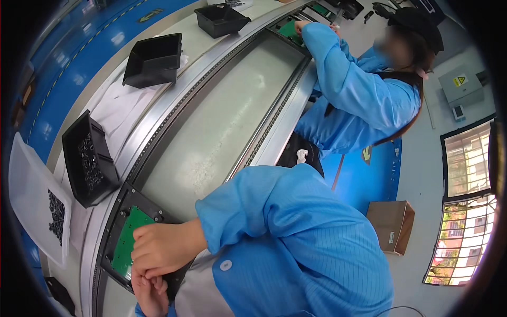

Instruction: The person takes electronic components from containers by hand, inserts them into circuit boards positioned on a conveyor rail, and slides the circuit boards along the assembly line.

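A green circuit board (127, 240) lies in a black carrier frame (117, 208) on the conveyor at the lower left. My right hand (163, 245), in a blue sleeve, rests over the board's near edge with its fingers curled inward. What they pinch is hidden. My left hand (150, 293) sits just below it at the carrier's lower corner, fingers bent and partly covered by the right hand. The two hands touch each other.
Black bins (87, 158) (153, 58) (221, 20) of small dark parts stand along the far side of the conveyor belt (222, 121). A white tray (37, 201) holds more parts. A co-worker in blue (359, 90) works on another green board (289, 27). A cardboard box (392, 224) sits on the floor.
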Motion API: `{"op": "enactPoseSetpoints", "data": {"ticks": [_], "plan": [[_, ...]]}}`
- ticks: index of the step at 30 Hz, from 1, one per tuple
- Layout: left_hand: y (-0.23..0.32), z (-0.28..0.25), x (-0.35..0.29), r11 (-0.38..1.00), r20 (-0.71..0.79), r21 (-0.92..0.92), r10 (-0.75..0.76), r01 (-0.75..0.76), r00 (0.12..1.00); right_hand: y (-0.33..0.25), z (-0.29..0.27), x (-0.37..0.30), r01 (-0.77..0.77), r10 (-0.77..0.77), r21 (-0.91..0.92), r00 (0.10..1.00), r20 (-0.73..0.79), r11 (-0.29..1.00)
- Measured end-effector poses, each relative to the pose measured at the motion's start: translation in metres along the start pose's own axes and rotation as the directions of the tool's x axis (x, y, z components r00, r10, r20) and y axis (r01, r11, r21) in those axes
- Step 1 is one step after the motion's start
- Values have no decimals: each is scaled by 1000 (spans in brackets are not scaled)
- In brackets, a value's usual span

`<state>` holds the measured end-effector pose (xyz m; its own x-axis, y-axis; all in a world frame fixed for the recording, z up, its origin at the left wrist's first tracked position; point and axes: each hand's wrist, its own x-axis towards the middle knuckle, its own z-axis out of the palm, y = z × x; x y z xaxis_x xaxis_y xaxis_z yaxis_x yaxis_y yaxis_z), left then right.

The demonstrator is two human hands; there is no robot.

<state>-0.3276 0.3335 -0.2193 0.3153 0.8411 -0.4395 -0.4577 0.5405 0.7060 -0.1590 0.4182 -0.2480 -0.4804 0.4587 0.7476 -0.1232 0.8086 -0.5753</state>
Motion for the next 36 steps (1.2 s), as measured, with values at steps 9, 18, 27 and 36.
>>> {"op": "enactPoseSetpoints", "data": {"ticks": [9,18,27,36], "plan": [[8,-10,8,991,149,119,42,-60,988,-2,-11,11,-65,63,-13,992,-106,998],[4,-35,14,977,164,213,-17,-19,986,4,8,-13,-344,338,97,938,75,934],[-9,-74,7,843,193,487,153,-229,969,-6,-31,36,-602,512,265,789,338,753],[7,-57,-8,917,113,379,86,-123,990,2,8,-2,-214,212,128,977,28,968]]}}
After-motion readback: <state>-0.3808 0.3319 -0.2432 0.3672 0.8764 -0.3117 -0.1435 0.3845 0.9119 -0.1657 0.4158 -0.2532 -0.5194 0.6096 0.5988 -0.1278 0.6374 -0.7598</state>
